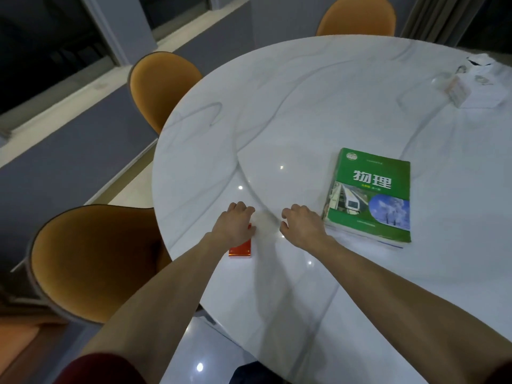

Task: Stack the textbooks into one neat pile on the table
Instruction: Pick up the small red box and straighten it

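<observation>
While both empty, loosely curled hands, left hand (235,223) and right hand (303,225), are held over the white marble round table (304,106), green-covered textbook pile (370,196) is seen just right, topped by train photo, edges roughly aligned.

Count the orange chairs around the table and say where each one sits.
3. One chair sits at the near left by the person's left arm, a second chair farther along the table's left edge, a third chair at the far side. Others may be out of frame.

Red box (240,248) half under left hand (235,223)
</observation>
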Available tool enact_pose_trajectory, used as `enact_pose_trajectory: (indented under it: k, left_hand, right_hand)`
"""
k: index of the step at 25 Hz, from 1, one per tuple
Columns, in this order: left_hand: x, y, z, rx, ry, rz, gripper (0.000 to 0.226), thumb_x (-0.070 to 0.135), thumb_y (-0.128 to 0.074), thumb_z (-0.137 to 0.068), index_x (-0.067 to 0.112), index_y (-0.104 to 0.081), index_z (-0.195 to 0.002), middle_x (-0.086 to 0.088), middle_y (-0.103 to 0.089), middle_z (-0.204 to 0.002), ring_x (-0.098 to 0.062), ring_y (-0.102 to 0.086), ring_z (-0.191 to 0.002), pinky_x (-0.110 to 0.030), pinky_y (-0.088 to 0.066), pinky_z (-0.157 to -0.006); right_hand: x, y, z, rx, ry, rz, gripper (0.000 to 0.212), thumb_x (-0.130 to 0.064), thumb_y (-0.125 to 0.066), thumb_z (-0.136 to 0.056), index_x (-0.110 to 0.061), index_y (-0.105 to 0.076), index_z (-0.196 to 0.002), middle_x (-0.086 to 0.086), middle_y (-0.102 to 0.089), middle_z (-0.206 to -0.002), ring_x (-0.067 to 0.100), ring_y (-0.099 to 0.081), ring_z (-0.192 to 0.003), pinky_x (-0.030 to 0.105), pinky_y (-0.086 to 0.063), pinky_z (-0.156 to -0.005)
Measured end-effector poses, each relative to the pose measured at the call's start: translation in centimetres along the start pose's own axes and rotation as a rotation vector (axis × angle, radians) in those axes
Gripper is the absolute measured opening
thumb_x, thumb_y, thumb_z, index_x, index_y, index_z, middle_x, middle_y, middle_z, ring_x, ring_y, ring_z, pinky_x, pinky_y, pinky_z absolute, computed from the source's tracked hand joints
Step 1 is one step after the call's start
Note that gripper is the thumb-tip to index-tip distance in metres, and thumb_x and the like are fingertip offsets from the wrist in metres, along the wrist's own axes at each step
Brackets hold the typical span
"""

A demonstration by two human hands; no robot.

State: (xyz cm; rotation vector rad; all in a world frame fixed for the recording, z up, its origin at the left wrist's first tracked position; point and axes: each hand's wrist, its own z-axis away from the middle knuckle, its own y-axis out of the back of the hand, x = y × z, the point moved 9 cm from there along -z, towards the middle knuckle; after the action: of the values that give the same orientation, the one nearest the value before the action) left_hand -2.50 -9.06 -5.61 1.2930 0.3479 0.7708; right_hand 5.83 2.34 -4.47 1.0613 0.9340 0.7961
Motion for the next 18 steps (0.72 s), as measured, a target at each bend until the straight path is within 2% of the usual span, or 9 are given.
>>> enact_pose_trajectory:
  k: [4,8,13,15,18]
  left_hand:
    - [-2.3,-1.9,1.3,-0.037,-0.015,0.068,0.06,0.034,-0.056,-0.088,0.013,-0.037,-0.14,-0.01,-0.039,-0.143,-0.026,-0.031,-0.135,-0.039,-0.042,-0.1]
    - [-2.9,-4.0,2.0,-0.098,-0.102,0.048,0.088,0.053,-0.065,-0.076,0.014,-0.027,-0.145,-0.011,-0.027,-0.152,-0.027,-0.018,-0.143,-0.041,-0.029,-0.113]
    - [-4.1,-6.2,1.8,-0.161,-0.127,0.008,0.104,0.058,-0.07,-0.067,0.017,-0.017,-0.147,-0.01,-0.015,-0.156,-0.031,-0.005,-0.146,-0.051,-0.017,-0.117]
    - [-4.4,-6.8,1.6,-0.188,-0.133,0.002,0.102,0.053,-0.07,-0.069,0.016,-0.016,-0.147,-0.009,-0.014,-0.156,-0.029,-0.007,-0.146,-0.054,-0.016,-0.116]
    - [-4.6,-6.7,1.5,-0.132,-0.149,0.04,0.091,0.053,-0.067,-0.073,0.014,-0.025,-0.144,-0.009,-0.026,-0.152,-0.027,-0.022,-0.142,-0.05,-0.022,-0.115]
  right_hand:
    - [-2.9,-3.2,-0.1,-0.085,0.017,-0.031,0.035,-0.025,-0.041,-0.093,-0.01,-0.054,-0.121,0.01,-0.056,-0.122,0.028,-0.05,-0.113,0.038,-0.043,-0.09]
    - [-5.0,-5.5,-0.2,-0.124,0.018,-0.028,0.036,-0.027,-0.041,-0.093,-0.011,-0.053,-0.123,0.011,-0.057,-0.121,0.029,-0.051,-0.113,0.038,-0.044,-0.091]
    - [-6.3,-7.6,-0.3,-0.165,-0.046,-0.126,0.038,-0.031,-0.044,-0.093,-0.012,-0.05,-0.125,0.012,-0.057,-0.118,0.029,-0.052,-0.111,0.04,-0.047,-0.087]
    - [-6.5,-8.3,-0.5,-0.173,-0.072,-0.173,0.039,-0.032,-0.046,-0.093,-0.011,-0.05,-0.126,0.013,-0.057,-0.116,0.029,-0.053,-0.109,0.04,-0.048,-0.086]
    - [-6.7,-9.3,-0.8,-0.184,-0.125,-0.293,0.034,-0.025,-0.05,-0.092,-0.007,-0.055,-0.12,0.016,-0.06,-0.112,0.03,-0.056,-0.103,0.037,-0.049,-0.086]
